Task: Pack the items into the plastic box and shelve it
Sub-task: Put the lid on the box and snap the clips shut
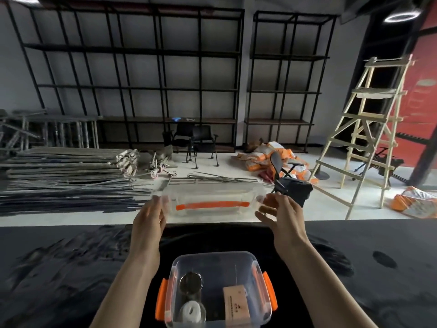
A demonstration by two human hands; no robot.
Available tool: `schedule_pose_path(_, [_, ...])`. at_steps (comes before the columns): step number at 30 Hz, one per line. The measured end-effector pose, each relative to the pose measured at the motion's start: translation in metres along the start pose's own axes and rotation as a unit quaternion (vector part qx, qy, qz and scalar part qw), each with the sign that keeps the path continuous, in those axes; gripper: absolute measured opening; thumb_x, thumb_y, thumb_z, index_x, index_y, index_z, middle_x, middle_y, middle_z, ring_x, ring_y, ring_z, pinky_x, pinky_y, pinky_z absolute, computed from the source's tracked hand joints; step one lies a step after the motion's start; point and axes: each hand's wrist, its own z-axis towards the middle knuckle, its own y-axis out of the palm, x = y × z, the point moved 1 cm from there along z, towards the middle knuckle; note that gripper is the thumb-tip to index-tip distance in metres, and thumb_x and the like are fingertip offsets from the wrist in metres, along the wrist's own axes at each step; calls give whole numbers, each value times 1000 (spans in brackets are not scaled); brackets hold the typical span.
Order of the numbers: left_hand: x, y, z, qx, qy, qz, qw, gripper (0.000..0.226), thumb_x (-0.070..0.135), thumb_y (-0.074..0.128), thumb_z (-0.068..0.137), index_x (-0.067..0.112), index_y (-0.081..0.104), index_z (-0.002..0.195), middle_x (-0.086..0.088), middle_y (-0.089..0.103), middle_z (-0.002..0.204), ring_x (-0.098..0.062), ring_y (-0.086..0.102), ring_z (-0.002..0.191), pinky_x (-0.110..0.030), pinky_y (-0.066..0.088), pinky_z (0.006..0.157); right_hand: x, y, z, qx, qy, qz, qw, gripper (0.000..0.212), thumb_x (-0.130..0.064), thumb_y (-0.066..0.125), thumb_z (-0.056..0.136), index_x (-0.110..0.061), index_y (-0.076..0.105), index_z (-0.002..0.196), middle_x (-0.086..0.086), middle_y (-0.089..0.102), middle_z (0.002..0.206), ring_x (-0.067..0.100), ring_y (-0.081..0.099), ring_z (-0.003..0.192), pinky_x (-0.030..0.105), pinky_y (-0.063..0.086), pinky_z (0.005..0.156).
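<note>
A clear plastic box (175, 263) with orange side latches (159, 300) stands on the black table close to me. Inside it lie a small brown carton (236, 304), a dark round metal strainer (191, 283) and a white roll (192, 312). I hold the box's clear lid (212, 192), with its orange handle (212, 205), up in the air beyond the box. My left hand (147, 223) grips the lid's left end and my right hand (281, 216) grips its right end.
The black table (71, 268) ends just past my hands. Beyond it on the floor lie stacked metal bars (66, 176), black chairs (196, 140), orange-white sacks (262, 155) and a wooden ladder (369, 129). Tall black shelving (142, 74) lines the back wall.
</note>
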Motion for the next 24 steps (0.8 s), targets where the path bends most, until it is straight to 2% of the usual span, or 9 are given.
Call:
schedule_pose_path(4, [-3,-4,-8,20,-18,-76,997,31,44,55,98,17,69,102,1,69,119,-12,60,120,-36,39,114,4,1,-1,8,39,-17,999,31,-30,69,94,0,69,93,11,67,90,25,68,83,38,61,84])
schedule_pose_path(7, [-12,-11,-7,20,-23,-9,999,18,34,71,87,21,74,98,-6,74,117,-24,69,111,-48,47,106,13,-4,1,19,47,-83,995,29,-19,83,81,1,73,98,12,74,82,25,70,72,37,59,75])
schedule_pose_path(11, [-22,-9,-23,1,0,79,997,41,-15,61,82,15,66,110,4,71,117,-20,73,104,-28,57,81,27,-16,-2,18,31,-228,973,40,-17,87,72,-13,72,108,5,78,95,21,73,84,37,61,78])
schedule_pose_path(14, [-43,-10,-37,-18,-2,146,989,44,-12,64,81,21,63,111,9,67,122,-19,62,120,-40,53,98,39,-22,-12,-5,-9,-307,952,35,-25,87,74,-21,73,107,-4,79,84,5,68,76,19,48,59])
schedule_pose_path(16, [-60,-14,-42,-7,13,204,979,39,0,73,82,27,63,108,10,66,121,-16,59,121,-44,46,106,53,-26,-16,-18,-29,-357,933,35,-29,88,74,-19,75,105,-11,76,73,1,68,74,19,50,63])
schedule_pose_path(18, [-72,-17,-48,3,42,254,966,35,14,80,81,28,63,107,9,66,120,-9,58,117,-25,46,95,66,-30,-19,-23,-37,-399,916,38,-31,88,75,-16,74,107,-11,77,72,1,69,74,23,54,68])
schedule_pose_path(20, [-81,-17,-52,-1,70,292,954,35,15,81,80,26,62,107,8,66,119,4,56,107,-7,39,79,76,-34,-23,-27,-39,-429,902,33,-30,88,74,-18,74,102,-13,74,70,-3,64,67,19,47,58])
schedule_pose_path(22, [-86,-17,-52,0,100,334,937,40,13,84,77,29,61,105,11,66,117,14,52,101,-4,37,76,85,-37,-28,-28,-50,-455,889,33,-32,89,72,-20,73,98,-13,71,74,-2,63,67,17,42,53])
schedule_pose_path(24, [-91,-19,-54,-1,120,371,921,45,18,88,72,33,59,103,16,66,111,7,59,100,-13,46,79,92,-40,-30,-22,-59,-474,878,34,-38,87,72,-23,72,98,-12,71,81,2,64,70,20,44,54])
